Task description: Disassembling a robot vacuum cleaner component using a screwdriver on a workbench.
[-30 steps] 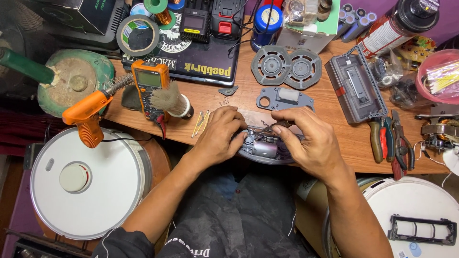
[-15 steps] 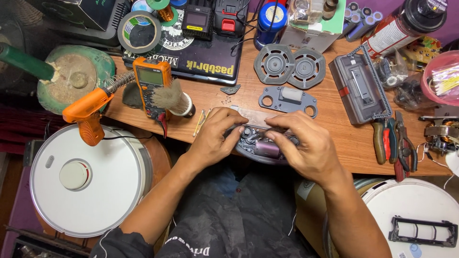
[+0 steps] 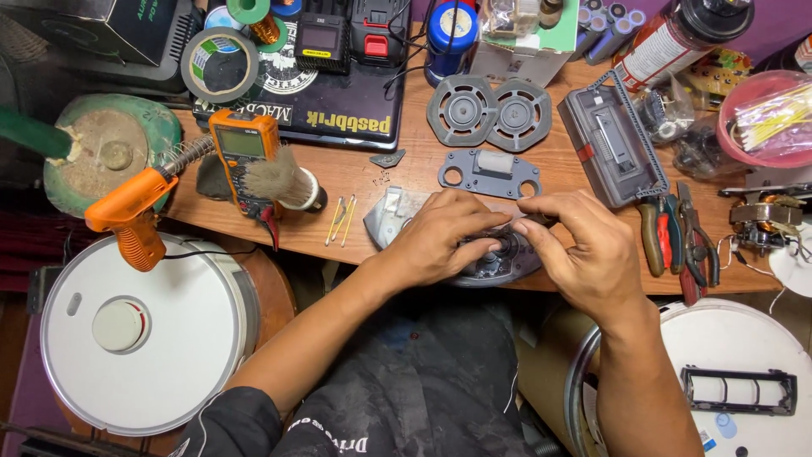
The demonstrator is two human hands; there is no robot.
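Hands had shifted slightly right along the bench edge since the earlier frame, with the same grey part between them.

The left hand (image 3: 440, 237) pressed down on a grey motor assembly (image 3: 499, 258) at the near edge of the wooden workbench (image 3: 338, 182); the right hand (image 3: 584, 250) pinched its black centre piece between narrowed fingertips. Just beyond lay a grey mounting plate (image 3: 489, 173), farther back two round grey covers (image 3: 489, 112).

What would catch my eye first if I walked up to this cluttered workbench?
Probably the two hands, left hand and right hand, meeting over a small grey part at the wooden table's near edge. Next, the round white robot vacuum at lower left and the orange soldering gun above it.
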